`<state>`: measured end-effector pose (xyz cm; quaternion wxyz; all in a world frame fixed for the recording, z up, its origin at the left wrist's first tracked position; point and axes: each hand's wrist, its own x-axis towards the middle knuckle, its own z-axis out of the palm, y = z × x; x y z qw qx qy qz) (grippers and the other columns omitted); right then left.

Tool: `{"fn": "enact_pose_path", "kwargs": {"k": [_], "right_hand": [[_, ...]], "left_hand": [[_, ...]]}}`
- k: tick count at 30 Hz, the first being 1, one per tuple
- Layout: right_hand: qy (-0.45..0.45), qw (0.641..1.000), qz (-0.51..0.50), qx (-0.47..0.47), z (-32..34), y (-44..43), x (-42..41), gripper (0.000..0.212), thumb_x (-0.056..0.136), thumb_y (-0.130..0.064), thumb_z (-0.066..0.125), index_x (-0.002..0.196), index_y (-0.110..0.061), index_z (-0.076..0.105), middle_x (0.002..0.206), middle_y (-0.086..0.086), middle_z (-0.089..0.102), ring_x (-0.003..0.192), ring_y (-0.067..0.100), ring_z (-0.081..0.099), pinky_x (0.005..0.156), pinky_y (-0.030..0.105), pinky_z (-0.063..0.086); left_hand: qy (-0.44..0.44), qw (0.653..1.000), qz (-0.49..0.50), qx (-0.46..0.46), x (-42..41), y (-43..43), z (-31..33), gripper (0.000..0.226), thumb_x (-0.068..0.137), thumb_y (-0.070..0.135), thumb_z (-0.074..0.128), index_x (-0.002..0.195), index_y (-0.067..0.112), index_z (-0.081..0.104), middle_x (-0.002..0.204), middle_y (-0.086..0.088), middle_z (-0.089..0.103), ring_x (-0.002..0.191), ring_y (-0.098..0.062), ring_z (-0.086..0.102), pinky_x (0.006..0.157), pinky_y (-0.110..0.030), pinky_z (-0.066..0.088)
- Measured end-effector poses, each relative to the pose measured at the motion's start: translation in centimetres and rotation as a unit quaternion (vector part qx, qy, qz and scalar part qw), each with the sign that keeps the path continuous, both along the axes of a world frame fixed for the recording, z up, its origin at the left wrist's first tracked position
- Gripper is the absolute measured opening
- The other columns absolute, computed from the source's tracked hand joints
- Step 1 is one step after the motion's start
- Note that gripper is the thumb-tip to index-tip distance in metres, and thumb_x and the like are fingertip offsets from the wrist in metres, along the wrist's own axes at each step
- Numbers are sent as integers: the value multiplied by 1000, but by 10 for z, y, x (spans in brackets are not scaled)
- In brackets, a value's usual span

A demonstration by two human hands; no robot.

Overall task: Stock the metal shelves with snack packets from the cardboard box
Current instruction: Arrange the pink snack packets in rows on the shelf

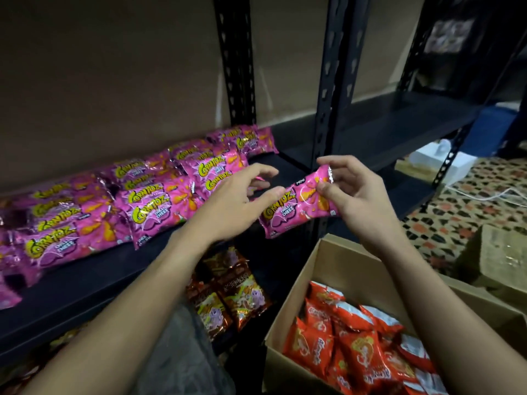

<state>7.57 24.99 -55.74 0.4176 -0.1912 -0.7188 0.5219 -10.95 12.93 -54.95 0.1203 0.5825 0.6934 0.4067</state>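
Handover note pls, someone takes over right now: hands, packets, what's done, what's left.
Right hand: pinches the top end of a pink packet, held in the air in front of the shelf.
Left hand: open, reaching for that packet; contact unclear.
Done: pink rows lie along the shelf; brown packets sit on the shelf below.
Left: place the held packet, probably right of the rows where the shelf is bare. The box at lower right holds many orange packets.

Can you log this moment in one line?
right hand: pinches pink packet | left hand: open beside it | shelf: pink packets | box: orange packets
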Motion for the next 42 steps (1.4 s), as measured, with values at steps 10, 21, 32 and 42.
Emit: {"fn": "enact_pose_path", "kwargs": {"k": [10, 21, 32, 42], "right_hand": [[36, 998, 31, -37, 15, 3, -53, 26, 94, -6, 65, 117, -19, 67, 82, -5, 69, 75, 10, 66, 75, 37, 57], [-108, 994, -35, 4, -41, 37, -86, 21, 93, -10, 65, 108, -24, 67, 102, -4, 72, 98, 8, 68, 98, 33, 52], [-199, 966, -81, 144, -53, 40, -90, 22, 92, -13, 61, 112, -17, 69, 112, -5, 65, 105, 10, 61, 99, 28, 46], [-189, 964, -75, 171, -58, 45, -88, 16, 91, -10, 60, 97, -20, 70, 101, -11, 61, 98, 9, 58, 94, 29, 46]], "left_hand": [[101, 985, 0, -137, -47, -10, 56, 30, 83, 39, 74, 109, 25, 70, 99, 14, 69, 94, 2, 62, 84, -14, 46], [40, 994, 87, -57, -108, 35, 90, 29, 83, 29, 77, 107, 14, 70, 94, 4, 68, 78, -3, 59, 68, -7, 44], [141, 975, 132, -107, -108, 154, 75, 34, 84, 34, 76, 105, 9, 70, 100, -8, 70, 91, -23, 64, 82, -32, 51], [238, 935, 159, -208, -117, 174, 51, 31, 84, 36, 76, 104, 13, 67, 100, -6, 67, 90, -24, 61, 72, -27, 42]]}}
